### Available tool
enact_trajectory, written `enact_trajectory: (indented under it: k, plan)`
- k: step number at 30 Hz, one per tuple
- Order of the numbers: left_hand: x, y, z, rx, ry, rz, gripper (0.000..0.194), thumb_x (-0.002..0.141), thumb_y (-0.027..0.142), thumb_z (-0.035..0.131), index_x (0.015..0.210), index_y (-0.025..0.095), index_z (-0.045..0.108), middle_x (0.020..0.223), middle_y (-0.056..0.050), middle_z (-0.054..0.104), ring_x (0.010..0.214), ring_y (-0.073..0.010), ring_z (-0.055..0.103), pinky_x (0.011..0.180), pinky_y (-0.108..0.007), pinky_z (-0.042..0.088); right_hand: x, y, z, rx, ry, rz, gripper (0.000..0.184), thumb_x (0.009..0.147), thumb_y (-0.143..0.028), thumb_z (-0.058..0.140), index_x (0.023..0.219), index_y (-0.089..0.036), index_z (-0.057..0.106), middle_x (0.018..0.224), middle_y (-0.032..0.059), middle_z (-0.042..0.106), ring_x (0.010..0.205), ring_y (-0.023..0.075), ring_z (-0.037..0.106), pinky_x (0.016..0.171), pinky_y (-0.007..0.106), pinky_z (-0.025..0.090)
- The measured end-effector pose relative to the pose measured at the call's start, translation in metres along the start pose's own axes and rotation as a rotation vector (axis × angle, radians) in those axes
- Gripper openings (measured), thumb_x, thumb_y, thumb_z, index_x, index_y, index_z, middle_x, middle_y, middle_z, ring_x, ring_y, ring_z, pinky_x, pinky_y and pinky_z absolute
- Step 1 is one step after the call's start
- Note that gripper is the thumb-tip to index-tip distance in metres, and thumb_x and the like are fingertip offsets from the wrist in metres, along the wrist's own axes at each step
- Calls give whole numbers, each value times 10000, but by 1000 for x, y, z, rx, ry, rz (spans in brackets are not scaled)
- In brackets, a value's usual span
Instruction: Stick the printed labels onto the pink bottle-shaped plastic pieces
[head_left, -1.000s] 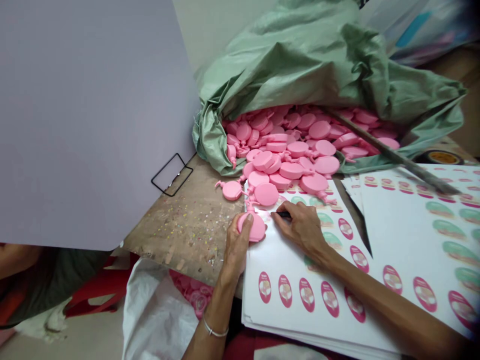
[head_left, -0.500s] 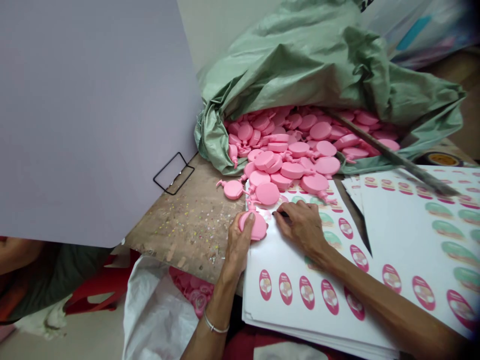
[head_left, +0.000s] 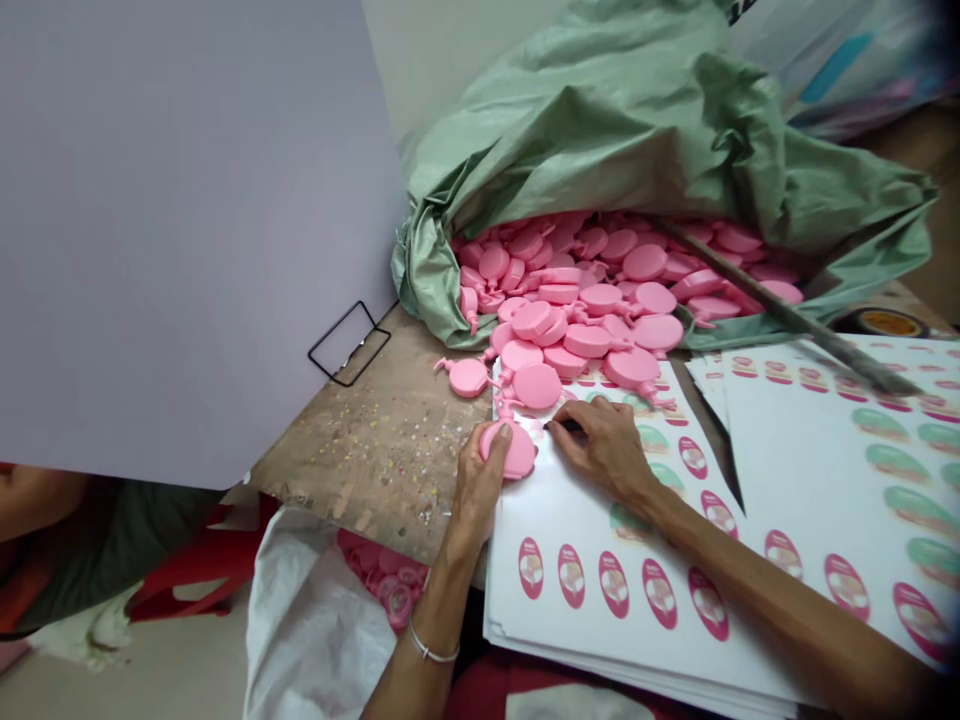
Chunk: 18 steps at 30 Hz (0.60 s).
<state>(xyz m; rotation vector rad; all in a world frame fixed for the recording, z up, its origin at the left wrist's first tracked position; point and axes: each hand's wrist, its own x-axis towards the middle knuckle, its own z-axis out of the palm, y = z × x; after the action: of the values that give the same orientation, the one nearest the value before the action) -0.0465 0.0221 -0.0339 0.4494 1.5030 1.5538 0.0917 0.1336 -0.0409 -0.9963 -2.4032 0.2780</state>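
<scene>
Over the near stack of sticker sheets (head_left: 555,500): both hands at work, close together and apart from each other.
Left hand (head_left: 474,490): closed around a pink round bottle (head_left: 511,452), thumb across its flat face, nozzle end pointing away from the person; a bracelet (head_left: 429,652) circles the wrist.
Pink round bottle: in the left grip, at the left edge of the stack.
Right hand (head_left: 611,440): fingers pinched on a small dark tool (head_left: 568,426), mostly hidden; whether its tip touches the paper, I cannot tell.
Green sack (head_left: 585,150): lying open on the bench (head_left: 337,440), spilling more pink bottles (head_left: 537,385) onto the stack's far edge.
Right of the hands: a second sheet stack (head_left: 780,450), with a long bar (head_left: 810,330) slanting from the sack over it.
Lower left: a white bag (head_left: 307,610) beside the bench, pink pieces (head_left: 386,580) inside.
</scene>
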Motion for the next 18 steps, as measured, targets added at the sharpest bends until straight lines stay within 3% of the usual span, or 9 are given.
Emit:
enact_trajectory:
  k: [11,18]
  plan:
    - [0,0,0,37,-11,11,433,763,515,683,1039,181,665,957,-79,670,900,-214,670,756,-307,564,-3,-4,-1,-112,55,-15,142,866,-259,539,767,-187,611,671,27,640,727,198,500,722,354,246]
    - [0,1,1,23,-23,12,420,768,501,679,1030,175,654,924,-69,661,881,-204,660,734,-289,550,-3,-5,-4,55,-26,64,128,834,-270,550,736,-202,598,691,19,661,716,194,522,718,341,276]
